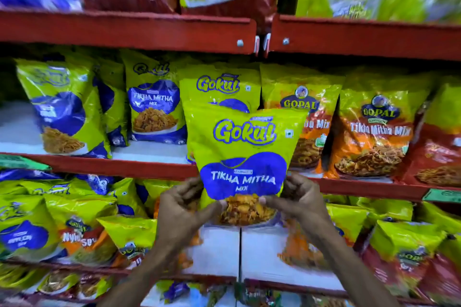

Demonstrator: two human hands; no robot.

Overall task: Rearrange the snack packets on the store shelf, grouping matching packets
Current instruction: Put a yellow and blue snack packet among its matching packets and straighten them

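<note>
I hold a green and blue Gokul Tikha Mitha Mix packet [245, 157] upright in front of the middle shelf. My left hand [182, 207] grips its lower left corner and my right hand [296, 199] grips its lower right corner. Right behind it stands another Gokul packet [219, 87], mostly hidden. A matching Gokul Tikha Mitha packet [154, 109] stands to the left on the same shelf. Orange Gopal packets [374, 132] stand to the right.
Red metal shelf rails [124, 30] run above and below the middle shelf. A Gokul sev packet [62, 109] leans at far left. The lower shelf holds mixed Gokul and Gopal packets [82, 229] around a bare white patch [239, 254]. Large packets fill the top shelf.
</note>
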